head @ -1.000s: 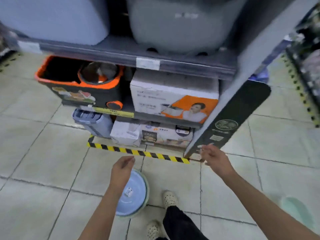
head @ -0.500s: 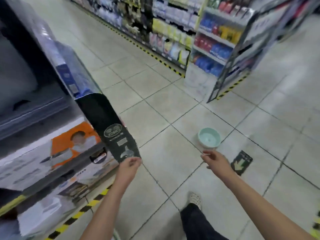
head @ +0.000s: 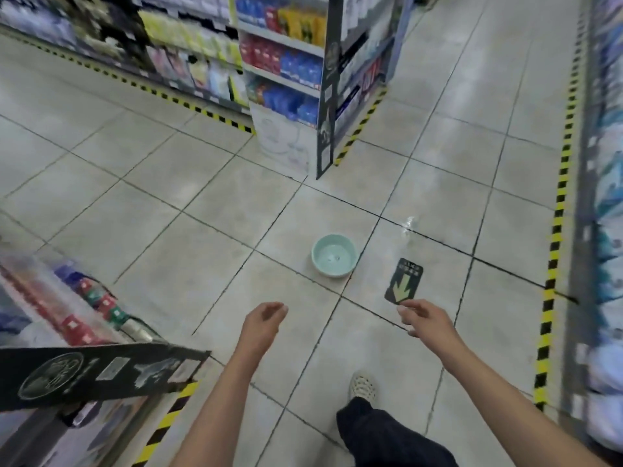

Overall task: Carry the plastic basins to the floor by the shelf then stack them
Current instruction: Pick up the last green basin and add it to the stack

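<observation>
A pale green plastic basin [head: 333, 255] stands upright on the tiled floor in the middle of the aisle, ahead of me. My left hand [head: 264, 322] hangs loosely curled and holds nothing, a short way in front of the basin. My right hand [head: 425, 319] is out to the right with its fingers apart, also holding nothing. The shelf [head: 77, 375] with its black end panel is at my lower left. The blue basin is out of view.
A black floor sticker with a green arrow [head: 404, 280] lies right of the basin. A shelf unit end [head: 323, 96] stands ahead. Yellow-black tape [head: 553, 264] lines the shelves on the right. My foot [head: 362, 385] steps forward.
My view has swung from the shelf and the blue basin on the floor to the open aisle. The green basin now lies closer ahead. Both hands stay bare.
</observation>
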Demonstrator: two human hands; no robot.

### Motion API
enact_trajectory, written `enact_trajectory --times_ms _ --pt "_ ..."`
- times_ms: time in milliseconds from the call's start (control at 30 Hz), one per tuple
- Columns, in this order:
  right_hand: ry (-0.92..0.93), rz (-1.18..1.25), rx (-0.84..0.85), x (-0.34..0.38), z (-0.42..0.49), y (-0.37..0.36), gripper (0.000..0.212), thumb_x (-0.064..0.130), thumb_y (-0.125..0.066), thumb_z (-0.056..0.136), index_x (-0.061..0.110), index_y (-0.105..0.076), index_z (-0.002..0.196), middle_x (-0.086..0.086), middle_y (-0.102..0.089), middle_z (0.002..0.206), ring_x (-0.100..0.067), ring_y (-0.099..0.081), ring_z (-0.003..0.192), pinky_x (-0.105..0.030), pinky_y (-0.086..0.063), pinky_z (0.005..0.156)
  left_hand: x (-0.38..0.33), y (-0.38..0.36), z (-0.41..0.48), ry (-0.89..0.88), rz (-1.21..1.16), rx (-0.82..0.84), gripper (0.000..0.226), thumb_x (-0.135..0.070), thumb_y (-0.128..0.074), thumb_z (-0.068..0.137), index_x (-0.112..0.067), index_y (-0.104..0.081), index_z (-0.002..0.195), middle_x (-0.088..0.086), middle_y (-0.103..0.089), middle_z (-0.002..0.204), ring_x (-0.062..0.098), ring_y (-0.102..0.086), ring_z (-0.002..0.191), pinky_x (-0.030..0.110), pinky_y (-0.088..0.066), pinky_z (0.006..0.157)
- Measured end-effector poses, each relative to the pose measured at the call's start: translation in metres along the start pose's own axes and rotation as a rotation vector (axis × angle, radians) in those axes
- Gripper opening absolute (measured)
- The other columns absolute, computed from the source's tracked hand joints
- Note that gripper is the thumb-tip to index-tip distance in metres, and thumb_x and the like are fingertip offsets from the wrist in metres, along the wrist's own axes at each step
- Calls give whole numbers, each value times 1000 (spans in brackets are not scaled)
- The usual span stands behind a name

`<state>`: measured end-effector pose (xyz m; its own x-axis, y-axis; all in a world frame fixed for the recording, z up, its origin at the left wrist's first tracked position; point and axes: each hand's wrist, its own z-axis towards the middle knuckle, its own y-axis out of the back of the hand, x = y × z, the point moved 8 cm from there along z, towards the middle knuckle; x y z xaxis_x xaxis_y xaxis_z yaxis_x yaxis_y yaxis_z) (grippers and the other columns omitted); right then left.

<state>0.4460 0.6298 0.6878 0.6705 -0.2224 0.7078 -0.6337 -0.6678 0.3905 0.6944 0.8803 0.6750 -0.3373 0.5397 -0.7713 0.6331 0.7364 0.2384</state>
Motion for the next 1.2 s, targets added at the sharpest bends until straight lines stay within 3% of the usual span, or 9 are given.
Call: enact_trajectory --times_ms 233,367,600,867,1033,1100,1200 --pt "-9 -132 30 50 130 33 22 40 -69 84 27 -68 102 1 -70 105 -19 -66 100 -46 -54 93 -67 -55 99 13 51 -17 19 -27 -68 89 -18 -69 106 -2 -70 103 18 -66 103 42 -52 97" --pt "-43 -186 86 72 189 15 20 43 -68 83 31 -67 99 4 -70 102 -17 -65 98 -45 -54 93 -89 -63 158 37 131 12 30 -33 -68 88 -16 -69 113 0 -69 109 19 -65 105 39 -52 98" --pt "-156 -241 99 91 293 -34 29 39 -68 86 22 -67 110 -1 -69 105 -18 -64 97 -41 -54 89 -103 -70 302 138 180 92 43 -40 -71 85 -14 -64 119 4 -67 116 19 -63 107 38 -51 97" --pt "-235 -338 129 93 434 -73 32 39 -63 90 21 -62 116 -1 -63 106 -13 -57 88 -15 -39 59 -87 -116 464 251 258 142 43 -45 -71 84 -18 -61 116 3 -66 112 19 -62 106 32 -48 89" --pt "-278 -311 140 58 547 -108 41 44 -65 86 22 -61 120 1 -65 111 -18 -65 90 -35 -56 79 -35 -162 563 288 337 173 51 -45 -70 84 -15 -58 124 6 -64 119 20 -60 106 29 -44 86" --pt "-273 -344 154 36 595 -129 43 43 -63 88 20 -59 124 0 -63 112 -20 -62 96 -31 -54 76 -3 -180 604 307 350 156 54 -45 -70 84 -15 -55 127 9 -61 125 21 -58 109 29 -42 87" --pt "-287 -404 198 -14 664 -162 48 43 -60 90 18 -55 131 -4 -63 120 -23 -59 111 -32 -48 91 52 -211 664 327 335 111 59 -44 -71 84 -16 -51 132 10 -56 132 19 -54 106 29 -40 84"
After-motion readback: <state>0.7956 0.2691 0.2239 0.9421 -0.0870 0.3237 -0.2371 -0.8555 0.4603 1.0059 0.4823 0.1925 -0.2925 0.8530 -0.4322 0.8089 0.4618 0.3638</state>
